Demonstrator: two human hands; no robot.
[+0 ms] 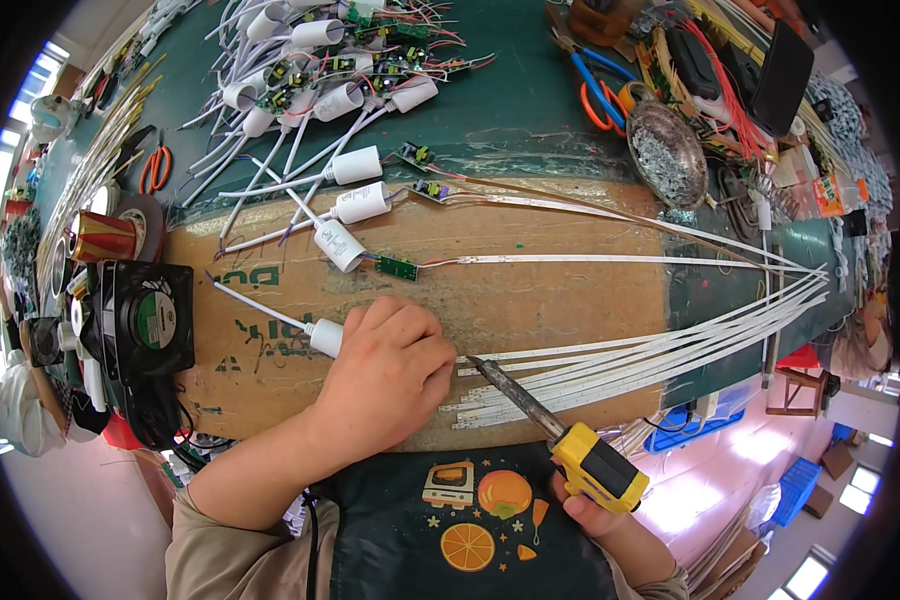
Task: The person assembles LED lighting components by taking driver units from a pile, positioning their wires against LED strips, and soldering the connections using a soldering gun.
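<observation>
Soldering iron [555,425] with a yellow and black handle sits in my right hand [595,510], low and right of centre, its dark tip aimed up and left at the near ends of the white strips [610,365].

At far left, a black fan [148,320] stands on the edge of the bench [510,110], with a copper-coloured spool [103,237] just above it; what lies behind the fan is too crowded to make out. Orange-handled cutters [155,168] lie further up the left side.

A brown cardboard sheet [560,300] covers the bench in front of me. On it, my left hand [390,375] is curled, knuckles up, pressing down beside a white cylindrical cap [326,337] on a white lead. The fingers fold under, so I cannot tell what they pinch; whatever joint lies beneath them is hidden.

Above my left hand, more white caps [342,245] lie with small green circuit boards [396,268] wired to them. A tangled heap of the same parts [340,60] sits at the top, individual pieces hard to separate.

To the right, the strips fan out and converge toward the bench's right edge. My right hand is closed round the handle; only the fingertips show, the rest cut off by the handle and my dark apron [470,530]. A metal dish [665,150] and blue-handled pliers [598,92] lie upper right, amid clutter I cannot resolve.
</observation>
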